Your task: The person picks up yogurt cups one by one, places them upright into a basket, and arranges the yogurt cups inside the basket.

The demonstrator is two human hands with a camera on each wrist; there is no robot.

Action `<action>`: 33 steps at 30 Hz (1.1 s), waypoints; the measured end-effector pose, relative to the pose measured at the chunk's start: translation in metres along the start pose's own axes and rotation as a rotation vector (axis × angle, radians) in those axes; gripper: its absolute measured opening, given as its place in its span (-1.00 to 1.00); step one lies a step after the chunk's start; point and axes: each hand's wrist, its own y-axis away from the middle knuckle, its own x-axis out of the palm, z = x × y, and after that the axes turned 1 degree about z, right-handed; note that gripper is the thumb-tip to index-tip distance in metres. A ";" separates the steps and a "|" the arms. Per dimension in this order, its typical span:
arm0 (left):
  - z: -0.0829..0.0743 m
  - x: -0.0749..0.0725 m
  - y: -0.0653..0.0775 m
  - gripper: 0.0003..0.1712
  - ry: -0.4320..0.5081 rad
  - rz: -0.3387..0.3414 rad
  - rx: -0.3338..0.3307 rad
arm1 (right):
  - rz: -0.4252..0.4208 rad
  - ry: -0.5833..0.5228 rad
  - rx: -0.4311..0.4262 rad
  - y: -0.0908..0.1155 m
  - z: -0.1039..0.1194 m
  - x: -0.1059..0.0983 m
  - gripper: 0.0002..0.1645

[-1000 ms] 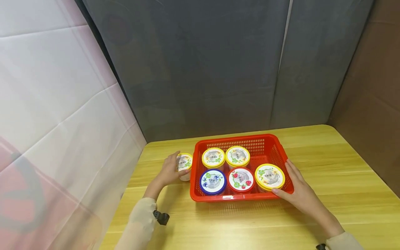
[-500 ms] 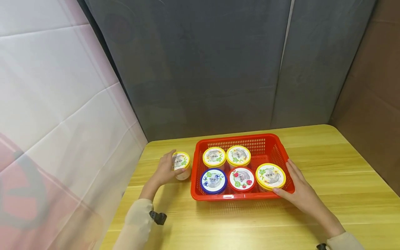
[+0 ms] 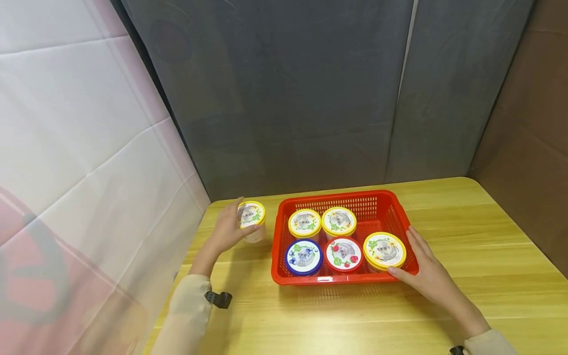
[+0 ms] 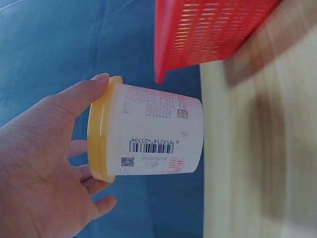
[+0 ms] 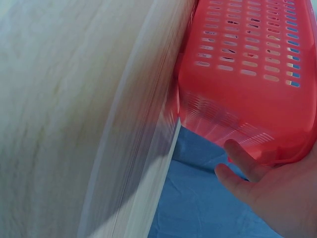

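Wooden table [image 3: 466, 256], grey backdrop. Red basket [image 3: 337, 197]: 5 lidded cups inside, 1 slot free at back R. Left hand [image 3: 226, 229] fingers wrapped round 6th yellow-lid cup [image 3: 251, 219], held off the table, just L of basket; not yet in. Right hand [image 3: 426, 273] lies flat vs basket's R wall, fingers straight, steadying.

A makeshift recording booth, not a lived-in room.

A bare wooden table [image 3: 466, 256] stands boxed in by hung grey fabric panels [image 3: 310, 88] at 12 o'clock, a white quilted sheet [image 3: 75, 138] at 9 o'clock and brown cardboard [image 3: 532, 128] at 3 o'clock.
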 end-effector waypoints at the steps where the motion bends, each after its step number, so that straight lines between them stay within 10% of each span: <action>1: -0.002 -0.002 -0.001 0.10 0.001 -0.004 0.001 | 0.000 0.000 0.004 0.000 0.000 0.000 0.40; 33: -0.034 -0.014 -0.016 0.14 -0.013 -0.017 0.007 | -0.008 0.003 0.001 -0.001 0.002 -0.001 0.38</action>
